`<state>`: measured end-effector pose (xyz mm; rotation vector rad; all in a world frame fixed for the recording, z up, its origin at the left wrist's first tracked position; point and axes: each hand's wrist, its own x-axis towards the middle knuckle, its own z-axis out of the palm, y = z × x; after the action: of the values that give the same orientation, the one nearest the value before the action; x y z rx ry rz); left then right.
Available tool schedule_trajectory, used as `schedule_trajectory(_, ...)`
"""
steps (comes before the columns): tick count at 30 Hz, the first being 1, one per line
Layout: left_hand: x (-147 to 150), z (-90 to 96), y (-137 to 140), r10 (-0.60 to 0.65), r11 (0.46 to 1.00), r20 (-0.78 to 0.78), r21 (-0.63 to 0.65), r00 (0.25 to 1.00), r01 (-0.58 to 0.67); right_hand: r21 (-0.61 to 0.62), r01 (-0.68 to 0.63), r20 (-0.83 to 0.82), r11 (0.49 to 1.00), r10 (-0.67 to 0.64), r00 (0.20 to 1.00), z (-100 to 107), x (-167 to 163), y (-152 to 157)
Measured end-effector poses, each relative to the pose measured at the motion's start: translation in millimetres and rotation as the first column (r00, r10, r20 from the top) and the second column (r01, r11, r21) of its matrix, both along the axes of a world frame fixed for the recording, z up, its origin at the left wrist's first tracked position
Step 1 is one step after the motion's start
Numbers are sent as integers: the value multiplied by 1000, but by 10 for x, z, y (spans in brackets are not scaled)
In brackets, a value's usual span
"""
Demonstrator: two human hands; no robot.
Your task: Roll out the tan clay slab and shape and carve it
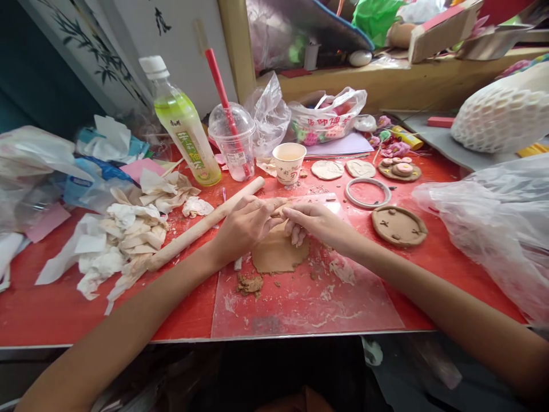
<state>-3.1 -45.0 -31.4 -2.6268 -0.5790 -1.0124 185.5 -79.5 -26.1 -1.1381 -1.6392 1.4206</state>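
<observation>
My left hand (249,223) and my right hand (315,223) meet over the middle of the table, fingertips close together. Between them is a small brown strip that looks like clay (279,213), pinched by both hands and largely covered by the fingers. Below lies a flat brown clay slab (278,257) on a clear plastic sheet (300,317). Crumbled clay (249,284) sits at the slab's lower left. A wooden rolling pin (206,226) slants beside my left hand. Right of my right hand are a round clay plaque (398,226) with small raised pieces and a ring (350,196).
Crumpled tissues (128,234) are heaped at left. Behind stand a drink bottle (186,134), a plastic cup with a red straw (234,143) and a paper cup (289,163). Pale clay discs (327,169) lie farther back. A plastic bag (493,223) covers the right side.
</observation>
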Motion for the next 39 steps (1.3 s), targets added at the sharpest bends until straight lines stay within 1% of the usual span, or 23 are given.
schedule_trajectory(2, -13, -8, 3, -15, 999, -18, 51, 1000, 15, -23, 3, -19, 1000, -3, 1000, 10, 4, 1)
schedule_trajectory(6, -31, -15, 8, -41, 991, -19, 124, 999, 43, -117, 19, -105, 993, -32, 994, 43, 4, -8)
schedule_trajectory(10, -23, 13, -5, -59, 991, -30, 120, 998, 62, -194, -12, -208, 981, -30, 978, 71, -26, -36)
schedule_trajectory(13, -9, 41, -17, -74, 991, -37, 107, 997, 77, -210, -8, -233, 978, -42, 972, 70, -53, -52)
schedule_trajectory(18, -1, 48, -15, 11, 999, -34, 47, 999, -9, -166, 62, -203, 984, -96, 975, 53, -37, -40)
schedule_trajectory(22, -9, 13, 4, 37, 999, -56, 6, 998, -37, -115, 80, -178, 990, -100, 979, 75, -11, -36)
schedule_trajectory(27, -11, -15, 23, 46, 998, -59, 33, 997, -45, -65, 48, -89, 997, -54, 995, 88, -36, -46)
schedule_trajectory(33, -16, -17, 15, 27, 1000, -73, 16, 997, -26, 94, 47, 7, 994, -48, 999, 50, -20, -40)
schedule_trajectory(36, -22, -24, 8, 51, 998, -97, 38, 994, -48, 152, 44, 43, 987, -51, 998, 45, -11, -38)
schedule_trajectory(39, -21, -30, 5, 86, 995, -107, 52, 990, -81, 177, 45, 72, 983, -59, 996, 48, -19, -42)
